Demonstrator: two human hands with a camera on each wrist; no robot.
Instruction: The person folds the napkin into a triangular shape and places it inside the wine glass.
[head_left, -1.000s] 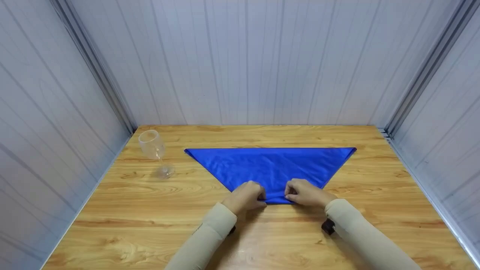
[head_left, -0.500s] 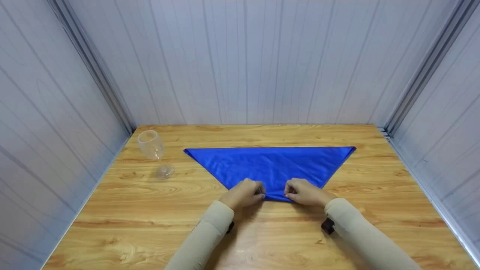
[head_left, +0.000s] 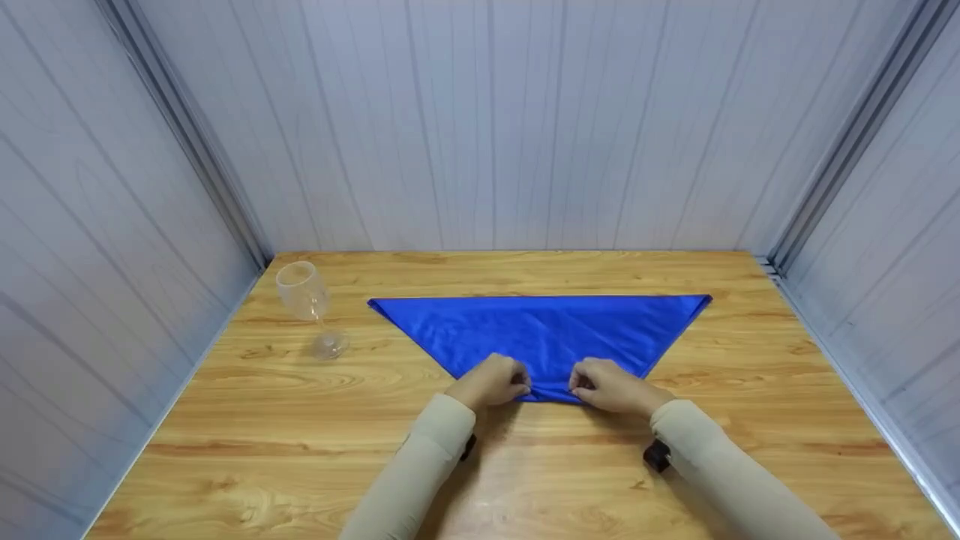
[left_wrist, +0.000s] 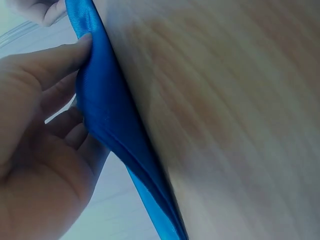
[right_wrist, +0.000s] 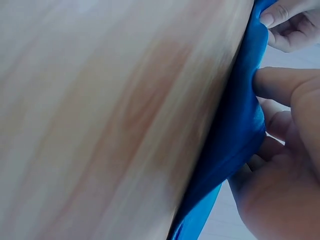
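A shiny blue cloth (head_left: 540,330) lies folded on the wooden table, its long straight edge at the far side and its shorter edge toward me. At the left of that near edge my left hand (head_left: 491,382) pinches the fabric between thumb and fingers. My right hand (head_left: 611,384) pinches the same edge a short way to the right. Between the hands the near strip is gathered into a small roll or fold. In the left wrist view the thumb presses on the raised blue cloth (left_wrist: 107,95). The right wrist view shows the lifted cloth (right_wrist: 235,125) against the right fingers.
A clear stemmed wine glass (head_left: 304,296) stands upright at the back left of the table (head_left: 262,450), apart from the cloth. Pale panel walls (head_left: 487,127) enclose the table at the back and both sides. A dark wrist camera (head_left: 657,454) sits under the right sleeve.
The cloth's near edge has moved slightly away from me, with its strip turned up more between the hands. My left hand has shifted a little farther forward; the right hand stays almost in place.
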